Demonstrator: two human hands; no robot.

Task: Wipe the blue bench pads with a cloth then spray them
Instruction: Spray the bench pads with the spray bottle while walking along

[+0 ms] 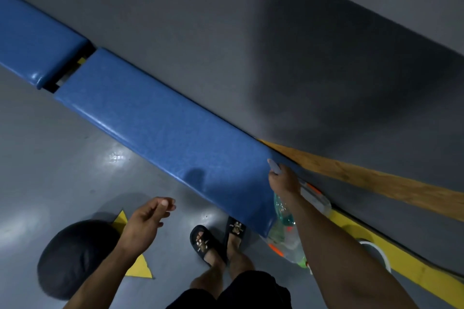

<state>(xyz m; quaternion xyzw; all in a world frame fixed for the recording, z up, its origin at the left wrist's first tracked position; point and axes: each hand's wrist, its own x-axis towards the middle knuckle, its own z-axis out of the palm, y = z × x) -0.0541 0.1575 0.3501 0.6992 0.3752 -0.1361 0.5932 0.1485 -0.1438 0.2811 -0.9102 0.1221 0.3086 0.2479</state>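
Note:
Two blue bench pads run diagonally along the grey wall: a long near pad (160, 125) and a farther pad (32, 42) at the upper left, with a narrow gap between them. My right hand (283, 179) rests at the near pad's right end, fingers pinched on a small pale grey piece of cloth (274, 166). Just below that hand lie clear plastic spray bottles (286, 236) with greenish liquid and orange parts, partly hidden by my forearm. My left hand (148, 218) hovers over the floor in front of the pad, fingers loosely apart, holding nothing.
My feet in black slippers (208, 243) stand on the glossy grey floor close to the pad. A dark round object (72, 258) sits at the lower left beside yellow floor triangles (138, 268). A wooden board (376, 178) and a yellow strip (391, 251) run along the wall at right.

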